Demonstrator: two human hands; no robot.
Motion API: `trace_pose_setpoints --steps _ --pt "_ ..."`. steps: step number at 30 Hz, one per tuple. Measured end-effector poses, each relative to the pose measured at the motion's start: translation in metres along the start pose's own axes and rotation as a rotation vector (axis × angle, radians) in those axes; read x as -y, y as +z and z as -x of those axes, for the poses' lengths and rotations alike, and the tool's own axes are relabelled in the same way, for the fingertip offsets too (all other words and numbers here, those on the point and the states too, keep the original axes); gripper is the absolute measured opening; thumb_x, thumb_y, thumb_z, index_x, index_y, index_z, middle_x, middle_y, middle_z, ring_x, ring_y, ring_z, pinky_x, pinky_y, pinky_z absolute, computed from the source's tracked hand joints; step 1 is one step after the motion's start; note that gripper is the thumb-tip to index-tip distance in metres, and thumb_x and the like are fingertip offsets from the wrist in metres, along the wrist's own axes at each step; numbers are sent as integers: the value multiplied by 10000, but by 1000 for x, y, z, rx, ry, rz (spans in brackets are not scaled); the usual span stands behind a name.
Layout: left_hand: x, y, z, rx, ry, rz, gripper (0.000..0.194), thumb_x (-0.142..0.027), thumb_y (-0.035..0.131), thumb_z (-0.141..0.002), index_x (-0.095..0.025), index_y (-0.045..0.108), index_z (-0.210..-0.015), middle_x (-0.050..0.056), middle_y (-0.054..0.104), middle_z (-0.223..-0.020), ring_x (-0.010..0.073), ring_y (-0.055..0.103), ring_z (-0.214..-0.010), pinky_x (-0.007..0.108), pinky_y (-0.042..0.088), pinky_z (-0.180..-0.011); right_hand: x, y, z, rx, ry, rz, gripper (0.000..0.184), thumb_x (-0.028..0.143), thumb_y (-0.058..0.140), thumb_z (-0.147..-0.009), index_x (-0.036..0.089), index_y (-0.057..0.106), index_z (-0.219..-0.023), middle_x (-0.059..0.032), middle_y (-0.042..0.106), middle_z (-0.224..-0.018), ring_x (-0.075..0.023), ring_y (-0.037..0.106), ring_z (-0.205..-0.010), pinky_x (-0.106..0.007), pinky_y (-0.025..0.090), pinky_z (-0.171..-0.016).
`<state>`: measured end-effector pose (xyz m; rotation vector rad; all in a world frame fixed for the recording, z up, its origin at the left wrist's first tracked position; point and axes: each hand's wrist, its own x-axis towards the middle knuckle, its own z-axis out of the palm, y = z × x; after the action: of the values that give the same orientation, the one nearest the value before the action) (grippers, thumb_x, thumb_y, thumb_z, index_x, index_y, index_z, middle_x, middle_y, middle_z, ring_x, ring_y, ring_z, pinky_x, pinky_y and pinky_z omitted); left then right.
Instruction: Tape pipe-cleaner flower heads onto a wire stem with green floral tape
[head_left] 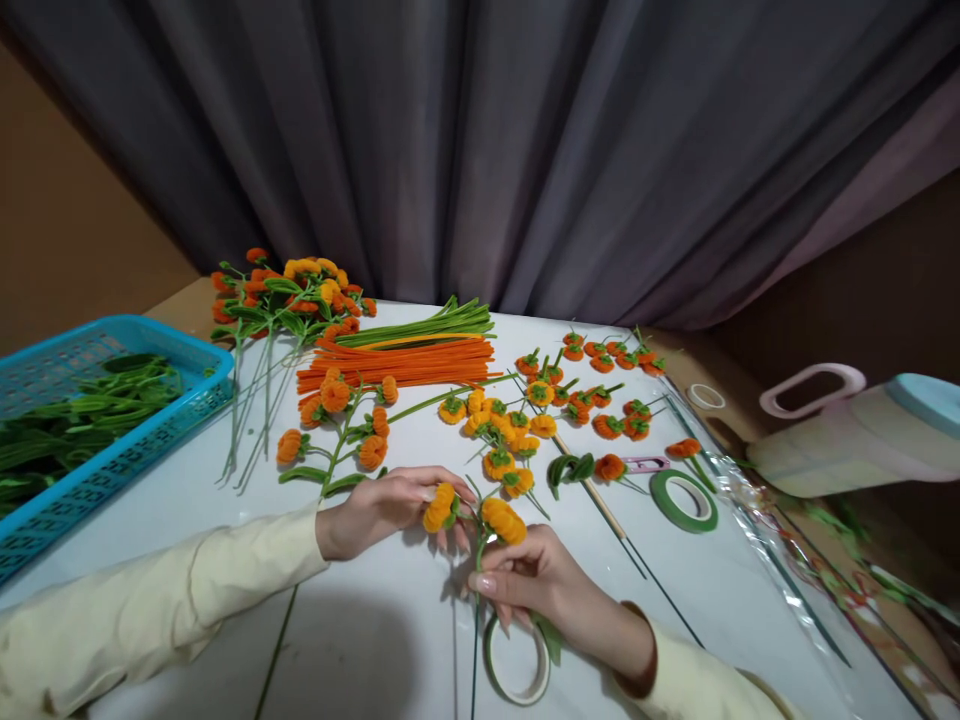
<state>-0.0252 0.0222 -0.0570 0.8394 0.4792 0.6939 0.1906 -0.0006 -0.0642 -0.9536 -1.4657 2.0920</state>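
My left hand (379, 510) is closed on a small yellow pipe-cleaner pumpkin (439, 508) with a green top. My right hand (544, 585) pinches a thin wire stem (475, 650) between thumb and fingers. A second yellow pumpkin (503, 521) sits at the top of that stem, just above the thumb. Below the right hand is a roll of tape (541, 678); whether the fingers touch it I cannot tell. Beyond my hands lie a cluster of loose yellow pumpkins (499, 462) and a finished-looking branch of orange pumpkins (373, 452) with green leaves.
Orange pipe cleaners (405, 362) and green ones (427, 325) lie stacked at the back. A blue basket (217, 375) of green leaves stands left, near a flower bunch (300, 290). Right are orange pumpkins (607, 427), green tape (664, 505), wires and a pitcher (832, 440).
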Motion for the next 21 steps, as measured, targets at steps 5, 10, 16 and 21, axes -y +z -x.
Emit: trace_pose_setpoints --steps 5,10,16,21 --pt "0 -1 0 -46 -25 -27 338 -284 586 -728 -90 630 -1001 130 655 -945 237 629 -778 333 434 -703 2 1 -1 -3 -7 -33 287 386 718 -758 103 757 -735 23 524 -432 -26 354 -350 -177 249 -366" --pt "-7 4 -4 -43 -116 -56 314 -310 546 -795 -113 587 -1036 105 672 -857 213 632 -754 313 435 -696 -1 1 -1 7 -25 -44 268 368 714 -766 104 760 -757 19 543 -447 -27 366 -356 -174 259 -365" --pt "-24 18 0 -205 -18 -599 212 -343 534 -847 -160 580 -942 62 649 -919 179 589 -826 279 441 -715 1 1 -1 26 -27 -47 252 353 706 -777 109 763 -752 17 542 -445 -22 353 -355 -174 245 -366" --pt "-24 31 13 -308 555 -1457 188 -186 570 -815 -138 553 -996 90 643 -988 218 563 -981 356 411 -880 0 0 -1 25 -29 -48 242 347 710 -774 112 765 -759 16 540 -440 -20 357 -349 -171 235 -362"
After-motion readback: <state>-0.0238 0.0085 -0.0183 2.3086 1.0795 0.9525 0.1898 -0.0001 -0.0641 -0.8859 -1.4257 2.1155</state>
